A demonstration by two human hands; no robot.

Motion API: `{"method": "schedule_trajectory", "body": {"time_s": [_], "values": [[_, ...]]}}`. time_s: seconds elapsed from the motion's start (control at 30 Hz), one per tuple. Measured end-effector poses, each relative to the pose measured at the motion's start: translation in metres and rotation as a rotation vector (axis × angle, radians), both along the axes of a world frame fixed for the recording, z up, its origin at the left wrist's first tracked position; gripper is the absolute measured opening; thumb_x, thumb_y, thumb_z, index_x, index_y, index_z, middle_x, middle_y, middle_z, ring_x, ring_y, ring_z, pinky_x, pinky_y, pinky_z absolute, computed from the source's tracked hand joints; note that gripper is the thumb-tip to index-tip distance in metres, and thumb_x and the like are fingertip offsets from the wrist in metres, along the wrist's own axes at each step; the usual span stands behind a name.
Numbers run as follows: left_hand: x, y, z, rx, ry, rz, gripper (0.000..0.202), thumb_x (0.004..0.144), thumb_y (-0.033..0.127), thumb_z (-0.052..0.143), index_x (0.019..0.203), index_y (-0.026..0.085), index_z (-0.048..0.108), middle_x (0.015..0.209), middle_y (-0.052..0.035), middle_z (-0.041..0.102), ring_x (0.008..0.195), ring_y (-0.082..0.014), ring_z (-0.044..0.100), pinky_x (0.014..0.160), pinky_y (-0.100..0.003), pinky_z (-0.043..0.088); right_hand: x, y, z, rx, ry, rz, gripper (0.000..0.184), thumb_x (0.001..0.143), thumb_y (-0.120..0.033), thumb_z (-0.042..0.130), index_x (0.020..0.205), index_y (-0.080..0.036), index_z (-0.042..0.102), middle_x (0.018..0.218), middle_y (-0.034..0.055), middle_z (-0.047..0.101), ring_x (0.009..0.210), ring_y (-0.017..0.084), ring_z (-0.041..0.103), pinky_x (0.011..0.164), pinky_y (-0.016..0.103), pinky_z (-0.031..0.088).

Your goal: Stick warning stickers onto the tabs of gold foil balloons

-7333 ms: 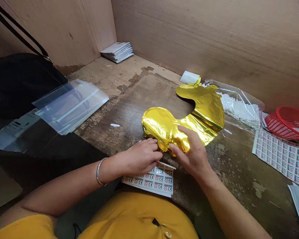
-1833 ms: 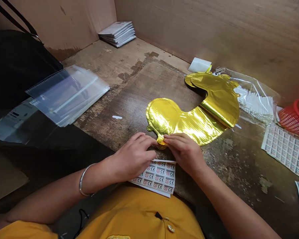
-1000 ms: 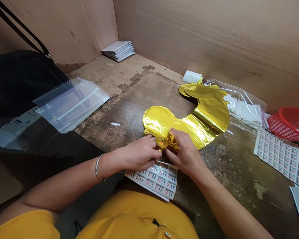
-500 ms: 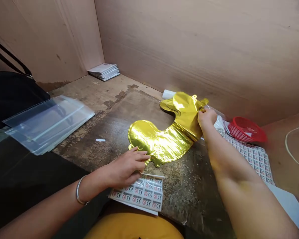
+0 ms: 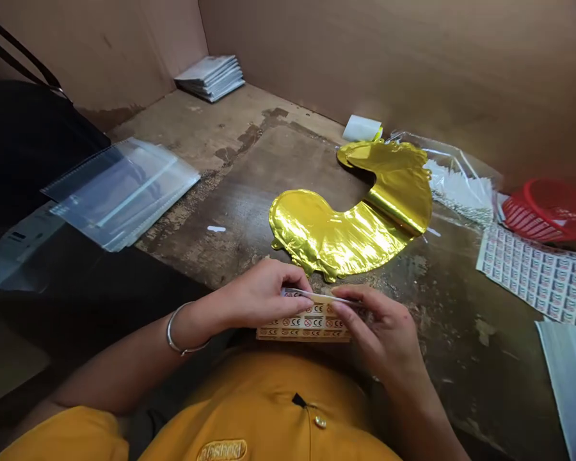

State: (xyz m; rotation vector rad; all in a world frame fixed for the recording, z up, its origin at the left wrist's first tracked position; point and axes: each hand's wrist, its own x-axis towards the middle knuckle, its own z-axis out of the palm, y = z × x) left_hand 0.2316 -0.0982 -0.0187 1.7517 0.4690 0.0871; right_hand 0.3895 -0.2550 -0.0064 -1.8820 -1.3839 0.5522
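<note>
Close to my body, my left hand (image 5: pixel 264 291) and my right hand (image 5: pixel 377 320) face each other over a sheet of CE-mark stickers (image 5: pixel 304 323). Thumb and fingers of each hand pinch the sheet's raised upper edge, which seems folded back. Whether a single sticker is lifted there is too small to tell. Just beyond my fingers a flat gold foil balloon (image 5: pixel 336 230) lies in a curved shape on the dark tabletop, touched by neither hand. Its right part is creased across.
Clear plastic sleeves (image 5: pixel 129 186) lie at the left, beside a black bag (image 5: pixel 33 141). A stack of white cards (image 5: pixel 211 77) is in the back corner. At the right are a red basket (image 5: pixel 552 208), another sticker sheet (image 5: pixel 537 272) and a clear bag of white pieces (image 5: pixel 461 186).
My right hand has let go of the balloon's far end and come back to the sticker sheet. My left hand has left the balloon's near edge and now grips the sheet. The view tilted down.
</note>
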Motion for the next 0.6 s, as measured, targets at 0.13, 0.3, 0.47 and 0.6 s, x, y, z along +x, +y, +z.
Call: {"method": "schedule_trajectory", "body": {"time_s": [0.13, 0.3, 0.47, 0.6], "values": [[-0.003, -0.01, -0.008, -0.341, 0.042, 0.164, 0.024, 0.07, 0.028, 0.073, 0.088, 0.014, 0.068, 0.08, -0.0005, 0.068, 0.069, -0.0114, 0.06, 0.063, -0.021, 0.046, 0.004, -0.005, -0.015, -0.111, 0.283, -0.226, 0.02, 0.082, -0.04, 0.066, 0.078, -0.021, 0.068, 0.068, 0.001, 0.068, 0.06, 0.015, 0.062, 0.054, 0.024, 0.048], [-0.008, -0.025, -0.021, -0.543, 0.051, 0.355, 0.027, 0.067, 0.032, 0.074, 0.082, 0.012, 0.065, 0.067, 0.0021, 0.062, 0.058, -0.0081, 0.053, 0.057, -0.02, 0.043, 0.014, -0.007, -0.02, -0.213, 0.37, -0.183, 0.027, 0.081, -0.045, 0.066, 0.078, -0.018, 0.067, 0.065, 0.0027, 0.066, 0.057, 0.016, 0.059, 0.052, 0.027, 0.048], [-0.006, -0.037, -0.023, -0.533, 0.049, 0.416, 0.025, 0.07, 0.034, 0.071, 0.081, 0.012, 0.066, 0.068, 0.0013, 0.062, 0.059, -0.009, 0.054, 0.056, -0.021, 0.045, 0.004, -0.004, -0.01, 0.191, -0.439, -0.134, 0.016, 0.083, -0.027, 0.066, 0.096, -0.018, 0.07, 0.093, 0.0091, 0.068, 0.091, 0.024, 0.059, 0.084, 0.041, 0.049], [-0.007, -0.041, -0.021, -0.439, 0.046, 0.397, 0.024, 0.072, 0.035, 0.069, 0.081, 0.012, 0.067, 0.072, -0.0012, 0.064, 0.064, -0.0116, 0.057, 0.061, -0.024, 0.047, -0.011, 0.009, -0.003, 0.231, -0.52, 0.085, 0.015, 0.084, -0.02, 0.065, 0.098, -0.014, 0.068, 0.087, 0.0091, 0.066, 0.085, 0.022, 0.056, 0.078, 0.037, 0.049]]}}
